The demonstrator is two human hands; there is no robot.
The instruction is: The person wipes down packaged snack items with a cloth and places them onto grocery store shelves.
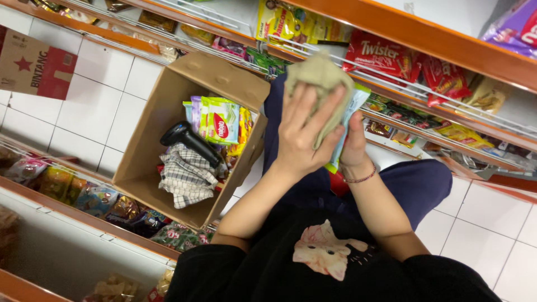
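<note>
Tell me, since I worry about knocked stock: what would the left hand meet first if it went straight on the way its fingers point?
The left hand presses a beige cloth; beyond it, probably the red snack bags on the shelf, though depth is unclear.

Black short-sleeved top with pale cat print, navy trousers, thin red bead bracelet (361,179) on right wrist.

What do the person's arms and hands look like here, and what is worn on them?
Both forearms are bare. The left hand wears nothing that shows: no glove, ring or watch. The right hand has a thin red beaded bracelet around its wrist. Black short sleeves cover the upper arms; they belong to a black shirt with a pale cat picture on the chest.
</note>
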